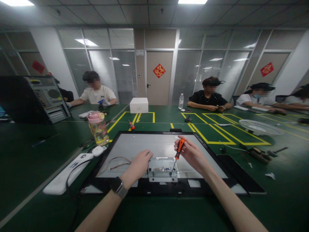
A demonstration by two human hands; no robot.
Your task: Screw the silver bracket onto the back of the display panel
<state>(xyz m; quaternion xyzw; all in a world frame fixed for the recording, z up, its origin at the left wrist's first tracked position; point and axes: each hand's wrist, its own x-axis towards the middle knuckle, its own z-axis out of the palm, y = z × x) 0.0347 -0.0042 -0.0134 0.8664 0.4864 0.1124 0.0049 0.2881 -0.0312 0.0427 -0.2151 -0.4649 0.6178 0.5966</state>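
Note:
A monitor with its back cover off (135,146) lies face down on the green table in front of me. A small metal circuit-board bracket (162,169) sits near its front edge, with loose coloured wires (116,162) to its left. My left hand (140,164), a watch on its wrist, rests with curled fingers on the panel at the bracket's left edge. My right hand (191,154) grips an orange-and-black screwdriver (178,153), its tip down on the bracket's right side.
A pink-lidded bottle (98,128) and a white plastic cover (67,174) lie to the left, a computer case (36,98) further left. A white box (139,105), a small red screwdriver (131,125) and a round fan grille (260,127) lie beyond. Several people sit along the far side.

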